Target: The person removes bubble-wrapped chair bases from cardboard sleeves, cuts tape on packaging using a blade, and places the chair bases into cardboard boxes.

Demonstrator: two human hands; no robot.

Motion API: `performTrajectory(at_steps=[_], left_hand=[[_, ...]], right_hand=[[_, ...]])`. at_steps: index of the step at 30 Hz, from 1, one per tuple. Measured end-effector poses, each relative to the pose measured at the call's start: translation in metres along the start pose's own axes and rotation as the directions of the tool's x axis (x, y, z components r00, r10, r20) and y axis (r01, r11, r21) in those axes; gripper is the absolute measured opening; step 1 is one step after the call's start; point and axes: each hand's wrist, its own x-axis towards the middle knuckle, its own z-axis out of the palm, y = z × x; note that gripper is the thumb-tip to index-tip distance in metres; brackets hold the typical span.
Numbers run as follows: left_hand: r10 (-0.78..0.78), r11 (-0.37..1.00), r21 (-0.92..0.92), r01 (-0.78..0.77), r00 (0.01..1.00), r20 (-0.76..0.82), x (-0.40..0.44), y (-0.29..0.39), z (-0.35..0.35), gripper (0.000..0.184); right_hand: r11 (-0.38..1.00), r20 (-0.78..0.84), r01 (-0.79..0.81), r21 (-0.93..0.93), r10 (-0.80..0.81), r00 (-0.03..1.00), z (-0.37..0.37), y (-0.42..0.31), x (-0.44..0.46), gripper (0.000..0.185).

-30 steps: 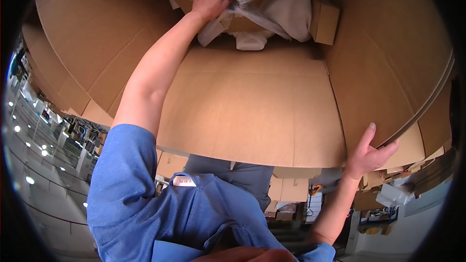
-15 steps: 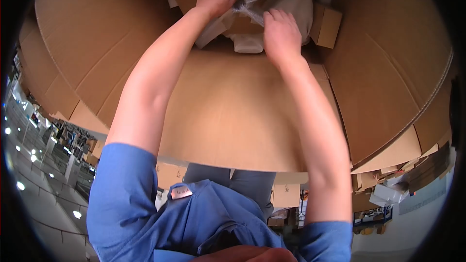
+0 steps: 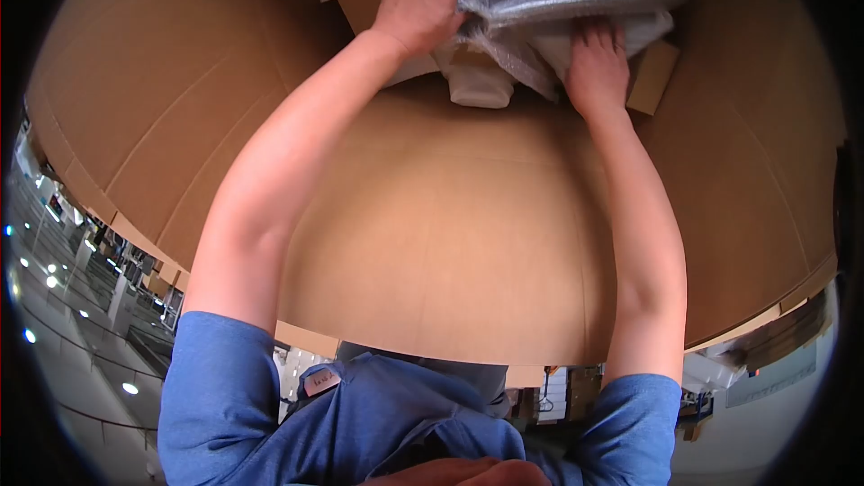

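A star-shaped base wrapped in clear bubble wrap [image 3: 585, 0], resembling a chair base, lies inside a large cardboard box [image 3: 450, 234]. My left hand [image 3: 419, 7] is closed around one of its wrapped legs near the hub. To the right, my right hand [image 3: 598, 72] has its fingers stretched out against a white wrapped piece [image 3: 646, 29], just under another leg; the fingertips are partly hidden. Below the hub, a white padded lump [image 3: 480, 88] shows between the arms.
A small brown carton [image 3: 654, 78] stands beside my right hand, against the right side of the big box. Tall cardboard walls curve up on both sides [image 3: 153, 117]. Ceiling lights and shelving [image 3: 135, 270] appear outside at the left.
My right hand has moved right, away from the hub, toward the white wrapped piece. My left hand stays at the base, which now appears slightly farther right as the view shifts.
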Motion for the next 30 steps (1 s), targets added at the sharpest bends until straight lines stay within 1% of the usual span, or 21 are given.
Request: performTrajectory(at_steps=[1, 3, 5, 6, 7, 9, 10, 12, 14, 16, 17, 18, 19, 21, 22, 24, 25, 26, 28, 29, 30], left_hand=[[-0.023, 1.0, -0.006, 0.023, 0.999, 0.04, -0.002, 0.001, 0.006, 0.043], [-0.021, 0.998, 0.067, 0.018, 0.998, 0.051, -0.004, 0.001, 0.019, 0.042], [-0.085, 0.995, 0.061, 0.081, 0.995, 0.06, -0.002, 0.003, 0.033, 0.042], [-0.142, 0.99, 0.007, 0.143, 0.979, 0.147, 0.0, 0.004, 0.041, 0.046], [-0.143, 0.99, 0.001, 0.144, 0.979, 0.146, 0.002, 0.003, 0.049, 0.046], [-0.213, 0.977, 0.045, 0.208, 0.945, 0.248, 0.011, 0.002, 0.065, 0.046], [-0.214, 0.977, 0.043, 0.21, 0.943, 0.253, 0.011, 0.001, 0.07, 0.046], [-0.183, 0.983, 0.017, 0.183, 0.966, 0.184, 0.012, -0.004, 0.076, 0.047], [-0.173, 0.985, 0.021, 0.172, 0.968, 0.18, 0.006, -0.006, 0.076, 0.048], [-0.161, 0.987, 0.023, 0.159, 0.972, 0.173, 0.011, -0.001, 0.083, 0.049], [-0.211, 0.977, 0.02, 0.213, 0.946, 0.245, 0.01, -0.002, 0.089, 0.05], [-0.269, 0.962, 0.04, 0.271, 0.912, 0.31, 0.006, -0.01, 0.09, 0.05], [-0.223, 0.974, 0.046, 0.221, 0.921, 0.318, -0.001, -0.013, 0.085, 0.05], [-0.22, 0.975, 0.053, 0.214, 0.923, 0.317, -0.019, -0.016, 0.079, 0.05], [-0.226, 0.974, 0.064, 0.217, 0.924, 0.307, -0.009, -0.015, 0.077, 0.05], [-0.245, 0.967, 0.005, 0.256, 0.917, 0.315, -0.007, -0.013, 0.082, 0.053], [-0.223, 0.971, -0.015, 0.24, 0.923, 0.312, -0.001, -0.012, 0.086, 0.053], [-0.236, 0.969, 0.011, 0.245, 0.916, 0.325, 0.001, -0.014, 0.089, 0.057], [-0.223, 0.974, 0.031, 0.226, 0.915, 0.336, -0.012, -0.009, 0.078, 0.06], [-0.268, 0.963, 0.086, 0.254, 0.902, 0.339, -0.012, -0.011, 0.065, 0.067], [-0.309, 0.951, 0.141, 0.277, 0.89, 0.334, -0.02, -0.01, 0.047, 0.074]], right_hand=[[1.0, -0.015, 0.001, 0.015, 0.0, 1.0, 0.0, 0.009, 0.0, 0.054], [0.999, 0.025, 0.0, 0.041, -0.001, 1.0, 0.001, 0.01, 0.01, 0.055], [0.997, 0.141, 0.011, 0.071, -0.021, 0.99, -0.001, 0.01, 0.013, 0.056], [0.998, 0.144, 0.01, 0.064, -0.019, 0.989, 0.004, 0.01, 0.013, 0.056], [0.997, 0.101, 0.032, 0.067, -0.038, 0.994, 0.011, 0.009, 0.013, 0.061], [0.996, 0.072, 0.055, 0.071, -0.06, 0.996, 0.023, 0.013, 0.012, 0.066], [0.994, 0.055, 0.071, 0.078, -0.076, 0.996, 0.026, 0.014, 0.013, 0.067], [0.992, 0.034, 0.085, 0.09, -0.088, 0.996, 0.028, 0.013, 0.015, 0.068], [0.99, 0.048, 0.065, 0.122, -0.071, 0.996, 0.026, 0.008, 0.017, 0.068], [0.995, 0.081, 0.06, 0.079, -0.067, 0.994, 0.03, 0.017, 0.014, 0.069], [0.995, 0.108, 0.083, 0.057, -0.088, 0.99, 0.031, 0.008, 0.015, 0.071], [0.989, 0.178, 0.083, 0.122, -0.104, 0.979, 0.025, 0.002, 0.018, 0.073], [0.988, 0.181, 0.075, 0.131, -0.099, 0.979, 0.022, -0.006, 0.018, 0.072], [0.985, 0.169, 0.078, 0.152, -0.104, 0.98, 0.012, -0.026, 0.01, 0.069], [0.985, 0.154, 0.084, 0.154, -0.108, 0.982, 0.009, -0.015, 0.016, 0.069], [0.979, 0.094, 0.065, 0.191, -0.084, 0.992, 0.01, -0.015, 0.001, 0.065], [0.961, -0.076, 0.122, 0.248, -0.107, 0.991, 0.012, -0.02, -0.007, 0.048], [0.968, -0.048, 0.107, 0.226, -0.099, 0.994, 0.007, -0.031, -0.015, 0.037], [0.944, 0.013, 0.074, 0.32, -0.083, 0.996, -0.011, -0.064, -0.041, 0.024], [0.906, 0.293, -0.038, 0.421, -0.096, 0.951, -0.038, -0.08, -0.039, 0.021], [0.869, 0.235, -0.009, 0.494, -0.123, 0.964, -0.045, -0.101, -0.057, 0.019]])
